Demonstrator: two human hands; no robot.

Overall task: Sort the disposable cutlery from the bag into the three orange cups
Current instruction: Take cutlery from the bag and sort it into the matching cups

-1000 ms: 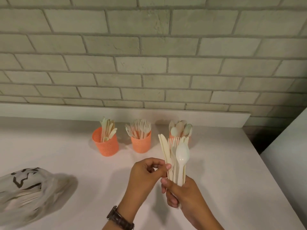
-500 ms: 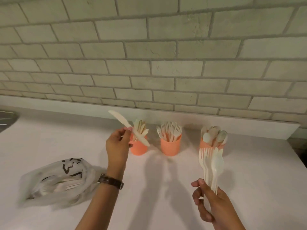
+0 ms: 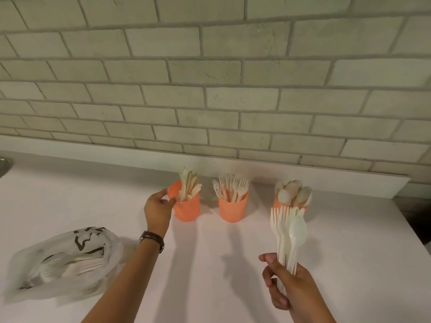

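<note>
Three orange cups stand in a row near the wall. The left cup (image 3: 187, 210) holds knives (image 3: 189, 185), the middle cup (image 3: 233, 210) forks (image 3: 231, 186), the right cup (image 3: 277, 202) spoons (image 3: 293, 193). My left hand (image 3: 157, 209) is at the left cup's rim, its loosely curled fingertips touching the rim and holding nothing. My right hand (image 3: 291, 290) grips an upright bundle of white forks and a spoon (image 3: 288, 231) in front of the right cup. The plastic bag (image 3: 63, 262) lies at the left with more cutlery inside.
The white counter (image 3: 210, 264) ends at a brick wall (image 3: 210, 101) behind the cups and drops off at its right edge (image 3: 405, 220). A metal sink rim (image 3: 3, 166) shows at the far left.
My left hand took a knife from the bundle, carried it left and let it go into the left cup. The right hand stayed put with the remaining forks and spoon.
</note>
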